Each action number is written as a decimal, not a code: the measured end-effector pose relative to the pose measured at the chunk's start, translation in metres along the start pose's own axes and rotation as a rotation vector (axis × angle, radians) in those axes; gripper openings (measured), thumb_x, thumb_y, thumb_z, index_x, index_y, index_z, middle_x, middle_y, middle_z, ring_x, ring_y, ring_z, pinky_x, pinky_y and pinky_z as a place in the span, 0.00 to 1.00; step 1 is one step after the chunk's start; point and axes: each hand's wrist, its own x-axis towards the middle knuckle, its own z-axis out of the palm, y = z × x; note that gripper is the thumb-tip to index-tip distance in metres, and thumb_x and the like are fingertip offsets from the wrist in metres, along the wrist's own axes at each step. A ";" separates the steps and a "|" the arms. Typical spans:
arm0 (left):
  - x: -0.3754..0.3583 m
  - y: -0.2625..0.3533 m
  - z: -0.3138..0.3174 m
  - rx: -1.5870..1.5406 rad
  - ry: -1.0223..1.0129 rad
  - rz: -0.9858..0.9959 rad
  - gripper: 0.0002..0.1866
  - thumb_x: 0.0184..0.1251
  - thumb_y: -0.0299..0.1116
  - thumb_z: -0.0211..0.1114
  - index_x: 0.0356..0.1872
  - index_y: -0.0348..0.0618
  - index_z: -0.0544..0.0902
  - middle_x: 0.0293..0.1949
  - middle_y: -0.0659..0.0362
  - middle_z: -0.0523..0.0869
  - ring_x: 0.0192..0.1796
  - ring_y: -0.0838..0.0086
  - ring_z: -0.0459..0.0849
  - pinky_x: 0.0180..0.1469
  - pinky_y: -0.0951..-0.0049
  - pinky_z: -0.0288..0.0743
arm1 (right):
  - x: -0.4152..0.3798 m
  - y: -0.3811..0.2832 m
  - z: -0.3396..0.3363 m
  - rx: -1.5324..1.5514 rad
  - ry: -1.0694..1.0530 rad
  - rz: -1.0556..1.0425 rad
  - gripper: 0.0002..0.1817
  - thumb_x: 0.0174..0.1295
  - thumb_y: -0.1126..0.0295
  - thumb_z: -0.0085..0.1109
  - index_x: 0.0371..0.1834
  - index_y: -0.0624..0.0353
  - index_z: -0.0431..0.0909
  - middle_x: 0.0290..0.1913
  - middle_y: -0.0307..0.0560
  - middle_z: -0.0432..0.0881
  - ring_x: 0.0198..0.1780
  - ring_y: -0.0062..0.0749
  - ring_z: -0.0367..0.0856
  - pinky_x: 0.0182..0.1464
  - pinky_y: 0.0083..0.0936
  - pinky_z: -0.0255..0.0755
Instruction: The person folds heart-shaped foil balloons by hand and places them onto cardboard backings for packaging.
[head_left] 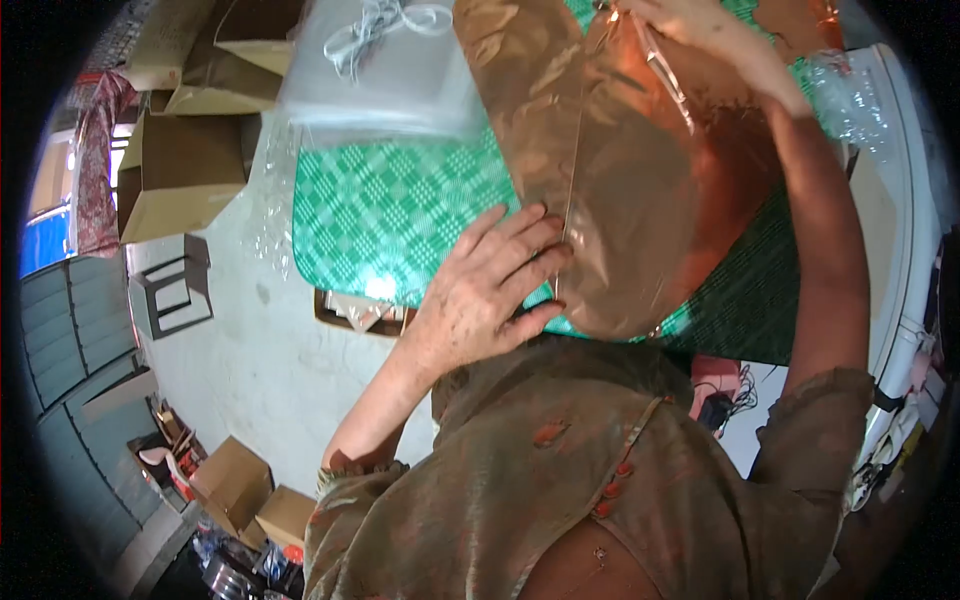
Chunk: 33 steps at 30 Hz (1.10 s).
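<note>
A large copper-coloured shiny sheet (630,200) lies over the green checked table cover (390,210), with a thin seam or fold running down its middle. My left hand (495,285) rests at the sheet's left edge, palm down and fingers spread, its fingertips on the sheet near that seam. At the top, my right hand (690,25) reaches over the far part of the sheet, beside a bright crease. Its fingertips are partly cut off by the frame's top edge, and I cannot make out whether they grip the sheet.
Clear plastic bags (390,90) with white string (385,30) on top lie at the table's upper left. Crumpled clear plastic (850,95) is at the upper right. Open cardboard boxes (190,165) stand at left, near a grey stool (178,290). More boxes (232,485) are at lower left.
</note>
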 end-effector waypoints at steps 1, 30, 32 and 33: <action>0.001 0.001 -0.001 0.001 -0.003 -0.001 0.25 0.58 0.40 0.79 0.57 0.44 0.87 0.65 0.54 0.83 0.73 0.57 0.77 0.77 0.50 0.65 | -0.001 -0.007 -0.004 0.011 0.008 -0.012 0.12 0.74 0.62 0.54 0.46 0.56 0.83 0.42 0.54 0.84 0.48 0.50 0.82 0.52 0.45 0.74; 0.000 0.002 -0.003 0.015 -0.003 0.027 0.23 0.57 0.40 0.79 0.54 0.46 0.88 0.66 0.53 0.82 0.74 0.57 0.76 0.76 0.48 0.66 | -0.022 -0.015 0.013 -0.231 0.091 0.200 0.13 0.73 0.59 0.58 0.53 0.52 0.78 0.53 0.42 0.79 0.62 0.44 0.75 0.60 0.44 0.67; 0.001 0.002 -0.004 0.008 -0.002 0.030 0.23 0.57 0.39 0.80 0.54 0.45 0.88 0.66 0.52 0.82 0.74 0.57 0.76 0.76 0.48 0.66 | -0.026 -0.023 0.016 -0.282 0.121 0.270 0.14 0.74 0.57 0.56 0.56 0.51 0.79 0.57 0.42 0.78 0.64 0.43 0.74 0.62 0.46 0.67; 0.001 0.002 -0.004 0.009 0.003 0.035 0.23 0.56 0.39 0.80 0.54 0.45 0.88 0.66 0.52 0.82 0.73 0.56 0.76 0.76 0.48 0.66 | -0.030 -0.029 0.017 -0.307 0.136 0.306 0.15 0.75 0.56 0.55 0.57 0.51 0.79 0.59 0.42 0.78 0.66 0.43 0.73 0.63 0.47 0.67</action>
